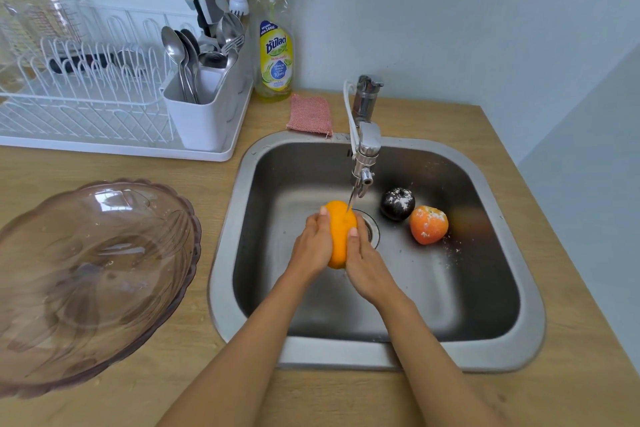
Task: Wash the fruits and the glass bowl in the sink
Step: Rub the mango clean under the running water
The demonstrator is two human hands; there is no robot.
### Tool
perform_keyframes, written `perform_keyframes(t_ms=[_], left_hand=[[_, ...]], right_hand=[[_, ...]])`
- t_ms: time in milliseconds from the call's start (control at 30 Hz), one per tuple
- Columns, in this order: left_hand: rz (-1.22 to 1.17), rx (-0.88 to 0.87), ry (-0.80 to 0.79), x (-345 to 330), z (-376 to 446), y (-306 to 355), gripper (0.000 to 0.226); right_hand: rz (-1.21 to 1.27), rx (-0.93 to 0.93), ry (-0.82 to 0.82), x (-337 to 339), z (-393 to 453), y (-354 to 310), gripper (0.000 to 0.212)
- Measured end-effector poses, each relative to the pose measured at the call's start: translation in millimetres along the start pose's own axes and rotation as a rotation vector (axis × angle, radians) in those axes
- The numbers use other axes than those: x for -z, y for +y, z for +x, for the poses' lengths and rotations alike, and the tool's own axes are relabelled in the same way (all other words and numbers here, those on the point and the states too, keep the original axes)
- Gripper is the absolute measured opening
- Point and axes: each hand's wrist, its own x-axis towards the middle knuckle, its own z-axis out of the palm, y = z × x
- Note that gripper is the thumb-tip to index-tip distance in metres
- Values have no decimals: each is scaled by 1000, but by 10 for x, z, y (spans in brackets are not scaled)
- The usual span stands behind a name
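Orange getting its rinse, plenty left to do

Both hands, left hand point(311, 243) and right hand point(363, 263), wrap round the orange point(339, 232) under the tap point(363, 163) stream over the sink point(519, 350). Glass bowl point(93, 284) waits on the counter; further back the dark fruit point(397, 203) and reddish fruit point(428, 224) look unwashed, powdery.

Dish soap bottle point(275, 55), yellow label: Thai brand lettering in blue, small print with "10" legible at centre; remaining text too small to read.

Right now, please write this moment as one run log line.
step: rinsing orange under tap | left hand and right hand: both holding orange | waiting: two fruits in sink, bowl on counter
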Motion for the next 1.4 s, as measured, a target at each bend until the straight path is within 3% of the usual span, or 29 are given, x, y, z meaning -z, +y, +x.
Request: perform_keyframes(t_ms=[133, 267, 333, 467, 567, 700, 833, 1000, 1400], left_hand=[[93, -64, 35, 18, -35, -24, 58], [210, -277, -36, -1, -125, -98, 50], [220, -321, -59, -9, -145, -126, 51], [176, -290, -29, 26, -123, -125, 52], [154, -212, 54, 49, -115, -83, 48], [165, -186, 25, 38, -105, -108, 50], [174, -223, 31, 80, -69, -152, 56], [188, -318, 121, 92, -65, -112, 48], [42, -150, -26, 161, -20, -98, 32]], right_hand=[[-50, 23, 45, -31, -15, -17, 53], [59, -58, 236, 67, 50, -54, 27], [138, -129, 245, 116, 128, -74, 37], [166, -184, 139, 87, 154, -130, 57], [81, -68, 45, 32, 33, -114, 54], [52, -43, 43, 52, 53, -50, 52], [84, 17, 41, 52, 66, -5, 53], [110, -39, 10, 43, 119, 79, 55], [-224, 193, -77, 44, -13, 115, 56]])
